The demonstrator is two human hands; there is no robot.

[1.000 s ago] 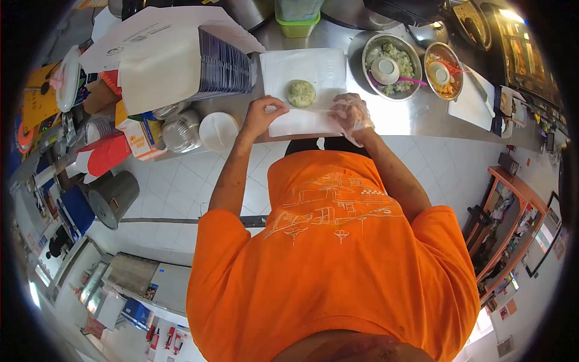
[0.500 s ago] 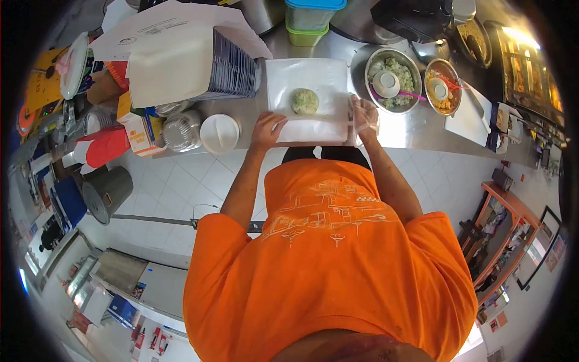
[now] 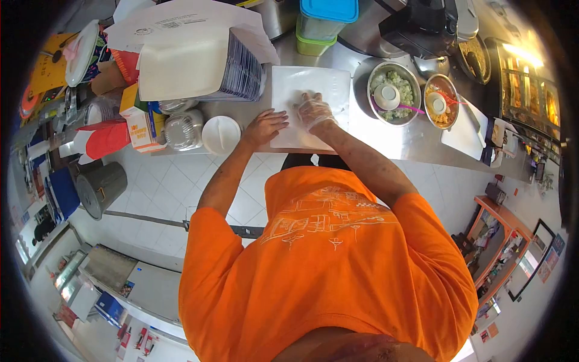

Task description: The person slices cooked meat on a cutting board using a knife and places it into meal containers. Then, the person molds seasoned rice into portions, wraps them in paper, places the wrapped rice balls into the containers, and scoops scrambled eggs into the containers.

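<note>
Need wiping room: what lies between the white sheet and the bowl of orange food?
Bare steel counter, then the metal bowl of pale green food, in the head view.

no readable text, print on white sheet (image 3: 208,24) too small, letters on yellow panel (image 3: 50,71) and orange-and-white box (image 3: 140,128) blurred

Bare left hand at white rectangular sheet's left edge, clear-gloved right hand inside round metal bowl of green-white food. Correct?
No: head view shows the clear-gloved right hand on the white rectangular sheet, not in the bowl. Bare left hand at the sheet's left edge stands.
</note>
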